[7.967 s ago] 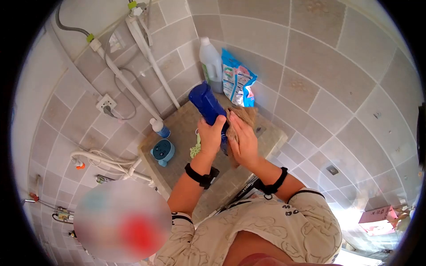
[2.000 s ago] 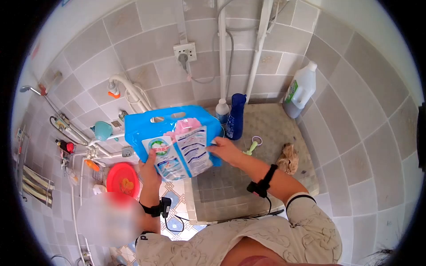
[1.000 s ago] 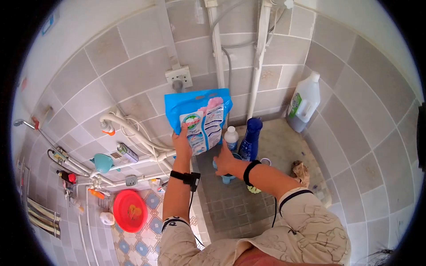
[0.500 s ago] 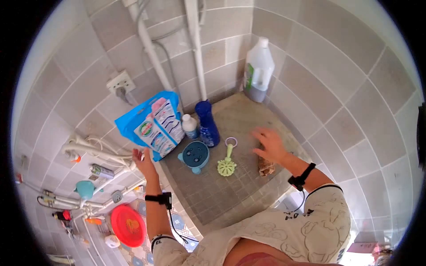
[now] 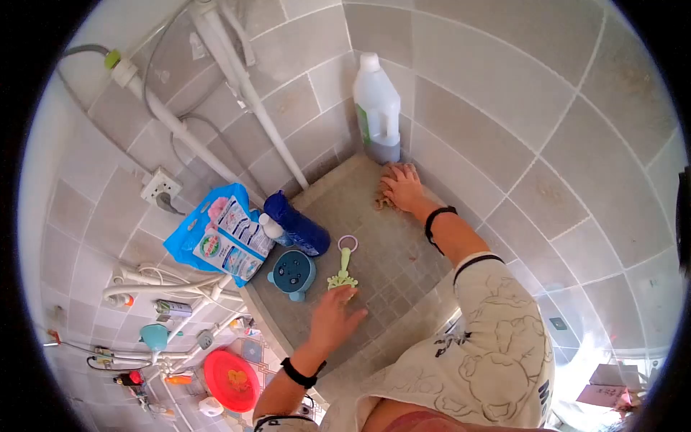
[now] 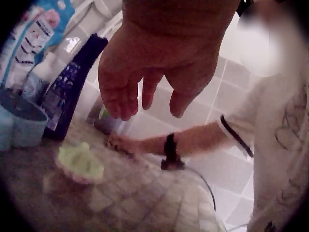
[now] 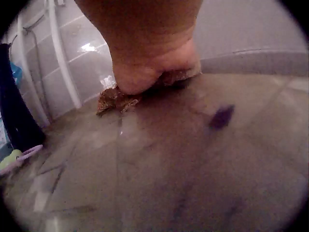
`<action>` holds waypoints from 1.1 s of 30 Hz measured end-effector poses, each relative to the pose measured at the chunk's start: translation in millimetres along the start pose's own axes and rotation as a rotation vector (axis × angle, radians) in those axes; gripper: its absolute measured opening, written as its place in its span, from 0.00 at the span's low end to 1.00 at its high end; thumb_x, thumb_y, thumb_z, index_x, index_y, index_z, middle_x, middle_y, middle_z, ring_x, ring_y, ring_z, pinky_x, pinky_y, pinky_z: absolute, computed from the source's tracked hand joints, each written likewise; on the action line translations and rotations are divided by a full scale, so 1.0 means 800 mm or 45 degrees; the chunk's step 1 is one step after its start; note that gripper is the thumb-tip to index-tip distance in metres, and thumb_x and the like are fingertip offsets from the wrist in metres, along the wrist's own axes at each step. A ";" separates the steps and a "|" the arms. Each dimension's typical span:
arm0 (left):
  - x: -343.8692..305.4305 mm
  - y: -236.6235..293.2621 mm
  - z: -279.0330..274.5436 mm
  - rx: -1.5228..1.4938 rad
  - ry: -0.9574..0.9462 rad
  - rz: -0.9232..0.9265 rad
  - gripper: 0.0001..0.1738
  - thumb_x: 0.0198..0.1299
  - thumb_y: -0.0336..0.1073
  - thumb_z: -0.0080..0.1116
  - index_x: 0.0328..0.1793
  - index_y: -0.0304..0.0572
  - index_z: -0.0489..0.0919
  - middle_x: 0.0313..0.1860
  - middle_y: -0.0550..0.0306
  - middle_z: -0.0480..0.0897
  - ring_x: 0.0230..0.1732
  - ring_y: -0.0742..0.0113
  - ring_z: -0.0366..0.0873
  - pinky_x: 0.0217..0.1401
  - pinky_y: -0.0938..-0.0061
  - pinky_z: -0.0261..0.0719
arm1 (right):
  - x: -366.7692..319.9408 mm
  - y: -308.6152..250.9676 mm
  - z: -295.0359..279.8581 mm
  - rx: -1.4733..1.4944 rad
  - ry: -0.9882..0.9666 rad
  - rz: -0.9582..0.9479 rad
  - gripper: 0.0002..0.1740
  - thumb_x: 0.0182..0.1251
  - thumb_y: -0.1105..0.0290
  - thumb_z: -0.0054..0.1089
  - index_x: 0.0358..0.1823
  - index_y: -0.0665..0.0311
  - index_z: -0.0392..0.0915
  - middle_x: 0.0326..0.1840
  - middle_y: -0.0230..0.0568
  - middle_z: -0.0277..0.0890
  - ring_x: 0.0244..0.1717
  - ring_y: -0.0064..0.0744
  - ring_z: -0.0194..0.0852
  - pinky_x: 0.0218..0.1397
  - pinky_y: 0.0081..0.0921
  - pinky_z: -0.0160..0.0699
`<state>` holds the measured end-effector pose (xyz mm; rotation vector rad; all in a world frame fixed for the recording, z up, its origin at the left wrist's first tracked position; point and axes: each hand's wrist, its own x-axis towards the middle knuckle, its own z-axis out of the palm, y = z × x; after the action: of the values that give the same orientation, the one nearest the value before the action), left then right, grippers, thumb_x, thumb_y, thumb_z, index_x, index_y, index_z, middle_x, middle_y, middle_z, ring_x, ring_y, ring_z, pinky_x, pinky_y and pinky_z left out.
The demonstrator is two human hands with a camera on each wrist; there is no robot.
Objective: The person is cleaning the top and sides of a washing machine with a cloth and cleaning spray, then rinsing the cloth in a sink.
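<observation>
My right hand (image 5: 404, 191) presses a crumpled brown cloth (image 5: 384, 203) onto the tiled slab (image 5: 392, 266) near its back corner, close below a large translucent jug (image 5: 377, 108). In the right wrist view the heel of the palm lies over the cloth (image 7: 110, 100), and the fingers are hidden. My left hand (image 5: 335, 320) hangs above the slab, holding nothing, its fingers loose and apart in the left wrist view. Just beyond it lies a light green flower-headed tool (image 5: 344, 272) with a ring-ended handle. A blue bear-eared cup (image 5: 294, 275) stands to its left.
Along the slab's left side stand a blue detergent bag (image 5: 222, 234), a small white-capped bottle (image 5: 273, 229) and a dark blue bottle (image 5: 301, 227). White pipes (image 5: 252, 93) run down the wall behind. A red basin (image 5: 232, 379) sits on the floor at lower left.
The detergent bag, earlier held in the left hand, now stands released at the slab's left edge. The left hand has moved right; the right hand has carried the cloth back toward the jug.
</observation>
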<state>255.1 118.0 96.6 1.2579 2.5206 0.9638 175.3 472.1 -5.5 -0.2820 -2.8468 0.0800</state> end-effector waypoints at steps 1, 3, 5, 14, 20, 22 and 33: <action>0.004 0.003 0.010 0.145 -0.021 0.056 0.28 0.46 0.36 0.65 0.55 0.39 0.72 0.51 0.48 0.73 0.51 0.50 0.71 0.51 0.66 0.71 | 0.002 0.000 -0.003 -0.020 -0.073 0.047 0.24 0.61 0.53 0.49 0.60 0.44 0.67 0.68 0.42 0.52 0.69 0.55 0.42 0.68 0.52 0.46; 0.001 0.010 0.037 0.251 -0.077 0.094 0.29 0.45 0.38 0.65 0.56 0.41 0.72 0.52 0.47 0.72 0.54 0.48 0.69 0.52 0.64 0.69 | -0.008 -0.001 -0.008 0.088 -0.173 0.088 0.25 0.61 0.52 0.49 0.60 0.44 0.67 0.68 0.42 0.52 0.69 0.54 0.42 0.66 0.53 0.48; 0.025 -0.003 0.047 0.580 -0.021 0.053 0.29 0.44 0.40 0.65 0.56 0.44 0.74 0.54 0.47 0.71 0.57 0.50 0.66 0.54 0.63 0.69 | -0.018 0.010 -0.024 0.189 -0.225 0.113 0.25 0.61 0.51 0.49 0.60 0.45 0.67 0.68 0.42 0.51 0.69 0.53 0.42 0.65 0.54 0.51; 0.017 -0.038 0.052 0.642 -0.277 -0.209 0.24 0.44 0.35 0.62 0.52 0.41 0.76 0.55 0.47 0.71 0.53 0.50 0.69 0.55 0.62 0.69 | -0.320 0.099 -0.087 0.271 -0.129 0.028 0.26 0.52 0.56 0.58 0.55 0.47 0.70 0.62 0.48 0.58 0.62 0.52 0.55 0.61 0.47 0.60; -0.018 -0.031 0.037 0.820 -0.218 -0.147 0.22 0.47 0.40 0.60 0.50 0.42 0.77 0.51 0.49 0.74 0.51 0.52 0.71 0.51 0.63 0.70 | -0.363 0.069 -0.119 0.125 -0.244 -0.173 0.26 0.53 0.57 0.59 0.56 0.45 0.69 0.66 0.44 0.54 0.68 0.55 0.45 0.65 0.52 0.53; 0.004 0.004 0.018 0.659 -0.236 -0.088 0.23 0.48 0.43 0.60 0.50 0.41 0.76 0.51 0.47 0.74 0.51 0.50 0.71 0.52 0.63 0.70 | -0.316 0.066 -0.094 0.095 -0.316 -0.311 0.27 0.56 0.52 0.54 0.59 0.45 0.67 0.70 0.42 0.49 0.70 0.56 0.41 0.68 0.52 0.47; 0.239 0.161 -0.014 0.097 -0.630 0.154 0.31 0.55 0.48 0.57 0.60 0.39 0.67 0.48 0.43 0.76 0.47 0.55 0.76 0.50 0.67 0.72 | 0.000 -0.041 0.063 -0.126 -0.208 -0.412 0.28 0.59 0.52 0.50 0.61 0.51 0.65 0.69 0.42 0.51 0.69 0.54 0.43 0.67 0.52 0.46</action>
<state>214.2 314.7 209.5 1.4689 2.1308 0.4958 155.3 438.5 -51.6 0.1753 -3.0214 -0.1080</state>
